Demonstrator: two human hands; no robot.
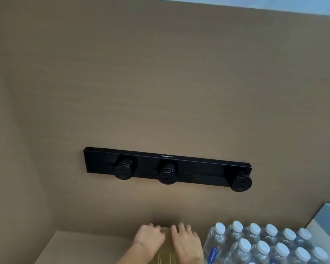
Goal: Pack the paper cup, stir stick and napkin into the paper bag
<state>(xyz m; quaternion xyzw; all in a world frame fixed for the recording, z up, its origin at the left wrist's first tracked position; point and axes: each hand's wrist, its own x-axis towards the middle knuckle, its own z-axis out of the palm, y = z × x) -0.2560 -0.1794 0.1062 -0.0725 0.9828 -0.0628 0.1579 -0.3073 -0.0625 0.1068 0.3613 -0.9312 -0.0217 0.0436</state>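
Bottled water pack [265, 244] crowds the right; counter [80, 244] lies open leftward.

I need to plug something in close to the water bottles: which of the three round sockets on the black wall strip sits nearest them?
The rightmost socket, at the strip's right end, above the water bottles; the other two sit further left.

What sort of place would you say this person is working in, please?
Probably a pantry or refreshment counter in an office or hotel. A black power track with three round sockets is mounted on the brown wall, and a shrink-wrapped pack of water bottles stands on the counter beside both hands.
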